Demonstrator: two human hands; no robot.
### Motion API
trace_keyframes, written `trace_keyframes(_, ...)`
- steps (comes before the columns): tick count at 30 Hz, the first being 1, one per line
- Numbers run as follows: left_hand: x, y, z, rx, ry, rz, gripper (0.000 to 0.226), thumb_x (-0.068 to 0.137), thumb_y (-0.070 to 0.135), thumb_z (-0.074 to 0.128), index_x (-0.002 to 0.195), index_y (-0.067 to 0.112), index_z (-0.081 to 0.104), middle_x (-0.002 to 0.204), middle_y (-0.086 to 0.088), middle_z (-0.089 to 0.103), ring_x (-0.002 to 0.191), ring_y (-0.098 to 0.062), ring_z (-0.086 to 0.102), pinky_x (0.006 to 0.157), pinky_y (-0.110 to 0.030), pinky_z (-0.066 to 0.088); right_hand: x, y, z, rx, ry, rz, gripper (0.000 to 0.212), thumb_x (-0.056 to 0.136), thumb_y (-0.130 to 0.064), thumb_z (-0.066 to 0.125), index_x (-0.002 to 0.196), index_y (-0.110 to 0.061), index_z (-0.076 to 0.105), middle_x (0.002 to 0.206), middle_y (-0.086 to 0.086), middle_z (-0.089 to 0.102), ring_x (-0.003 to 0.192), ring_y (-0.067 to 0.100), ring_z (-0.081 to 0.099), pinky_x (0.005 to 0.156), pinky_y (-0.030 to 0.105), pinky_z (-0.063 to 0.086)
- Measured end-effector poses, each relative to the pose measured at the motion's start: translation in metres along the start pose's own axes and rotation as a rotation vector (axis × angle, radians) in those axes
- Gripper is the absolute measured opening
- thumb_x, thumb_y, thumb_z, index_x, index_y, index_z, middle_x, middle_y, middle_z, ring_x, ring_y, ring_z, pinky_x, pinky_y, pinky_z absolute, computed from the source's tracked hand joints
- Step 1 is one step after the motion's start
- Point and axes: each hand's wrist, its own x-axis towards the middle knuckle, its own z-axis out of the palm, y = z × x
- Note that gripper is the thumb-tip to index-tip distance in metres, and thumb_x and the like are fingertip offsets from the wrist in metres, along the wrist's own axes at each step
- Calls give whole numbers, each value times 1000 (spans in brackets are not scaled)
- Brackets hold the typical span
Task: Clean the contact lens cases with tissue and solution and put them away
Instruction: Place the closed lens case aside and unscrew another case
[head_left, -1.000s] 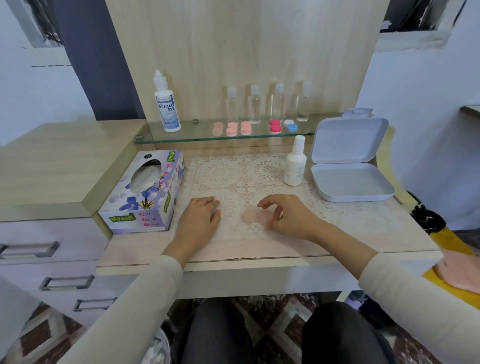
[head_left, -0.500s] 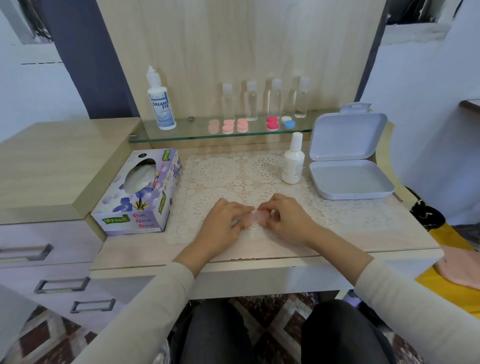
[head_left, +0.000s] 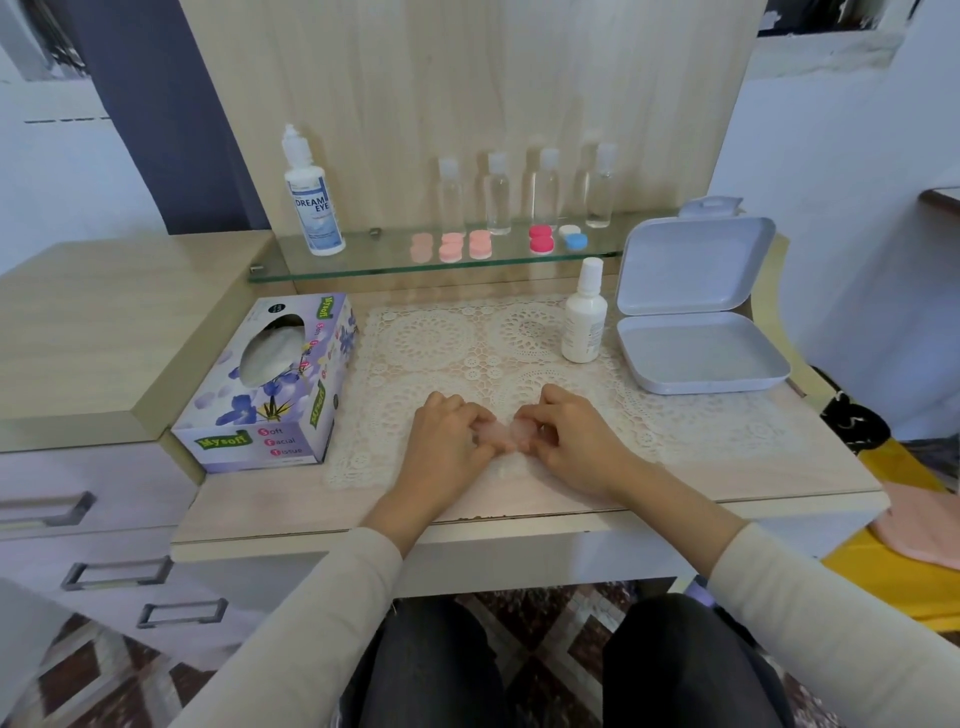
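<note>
The left hand (head_left: 447, 441) and right hand (head_left: 571, 441) are pinching opposite ends of a pale pink contact lens case (head_left: 501, 434), seemingly resting on the lace mat (head_left: 467, 338) near the front edge of the desk (head_left: 519, 514).

Pink case (head_left: 501, 434): translucent, 6 o'clock, ends pinched by L hand (head_left: 447, 441) & R hand (head_left: 571, 441).
Row at 12 o'clock: 3 pink cases (head_left: 452, 247), red case (head_left: 541, 239), white/blue case (head_left: 573, 236).
Tissue box (head_left: 270, 384): 9 o'clock, tissue showing.
Solution btl (head_left: 584, 317): white, upright, capped, 1 o'clock.
Storage box (head_left: 696, 358): lid up, 2 o'clock.
</note>
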Motion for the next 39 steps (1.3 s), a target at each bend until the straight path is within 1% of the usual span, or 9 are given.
trace_keyframes(3,3,0,-4,-3,-26,-42,47,62,51,75,86,12,64,84,4,55,88,-12,39,80,-25,35,0,0,1,-20,-1,-12,17,83,-6,58,98,-5,68,72,-10,30,68,11,36,60,15,28)
trace_keyframes(5,5,-1,-9,-15,-90,-35,48,63,51,75,90,13,62,91,5,56,92,-12,42,82,-24,36,0,1,0,-7,0,-17,15,84,-8,59,96,-6,68,72,-10,31,65,6,34,60,12,29)
trace_keyframes(8,5,-4,-17,-223,-193,3,36,74,26,75,107,18,64,109,4,62,99,-8,51,85,-12,37,-1,2,0,4,-1,-18,11,84,-9,59,90,-5,67,72,-8,31,64,2,33,61,13,29)
trace_keyframes(11,3,-7,-21,-286,-237,29,34,79,3,66,108,19,68,109,1,67,93,-9,59,86,-14,45,0,1,1,5,-5,-18,10,83,-8,59,89,-5,67,72,-8,31,64,2,33,61,13,29)
trace_keyframes(15,7,-2,-19,-183,-171,15,36,70,21,78,104,16,70,95,-3,65,79,-9,54,75,-12,40,-1,2,2,7,-13,-19,10,84,-9,60,90,-5,67,72,-9,31,65,2,33,61,12,29)
trace_keyframes(19,8,-2,-17,-170,-180,27,47,69,33,78,112,20,64,98,3,59,84,-8,51,75,-12,38,-1,1,1,18,-8,-23,11,83,-10,61,91,-5,67,72,-9,31,64,1,33,60,14,28)
trace_keyframes(25,4,-7,-23,-260,-277,92,51,81,-5,60,123,24,57,111,5,62,96,-7,57,86,-11,44,-2,4,1,30,3,-20,5,81,-6,60,80,-6,65,71,-7,32,63,3,34,59,15,28)
trace_keyframes(32,6,-4,-17,-103,-218,67,28,83,23,65,110,17,62,97,2,49,83,-8,45,78,-14,37,-3,2,2,54,35,1,15,82,-8,62,95,-10,69,72,-9,34,64,3,35,60,17,29)
trace_keyframes(39,3,-17,-32,-114,-105,10,34,73,31,75,101,14,66,90,2,57,72,-1,46,66,-8,34,-3,2,1,63,46,5,21,81,-8,64,101,-9,69,72,-10,35,65,1,35,62,12,30)
